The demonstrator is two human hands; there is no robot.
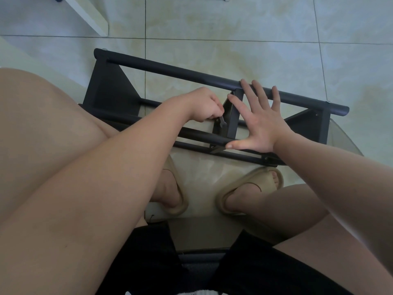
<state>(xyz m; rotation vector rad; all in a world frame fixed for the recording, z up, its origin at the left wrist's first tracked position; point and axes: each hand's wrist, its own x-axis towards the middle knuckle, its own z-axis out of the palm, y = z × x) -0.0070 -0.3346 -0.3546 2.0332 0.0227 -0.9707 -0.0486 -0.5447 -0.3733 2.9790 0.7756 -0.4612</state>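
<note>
A dark metal rack frame (170, 70) lies on the tiled floor in front of my feet, with round bars and flat end panels. My left hand (205, 106) grips a small flat wrench (222, 121) at the frame's middle upright (235, 116). My right hand (258, 122) is spread flat with straight fingers. Its fingertips lie on the far top bar, and its thumb lies on a near bar beside the upright. Whatever bolt the wrench head meets is hidden.
My feet in beige slides (248, 190) stand just behind the frame. My bare knees fill both lower sides of the view. A white furniture leg (88, 14) stands at the far left. Pale floor tiles (234, 22) stretch beyond the frame.
</note>
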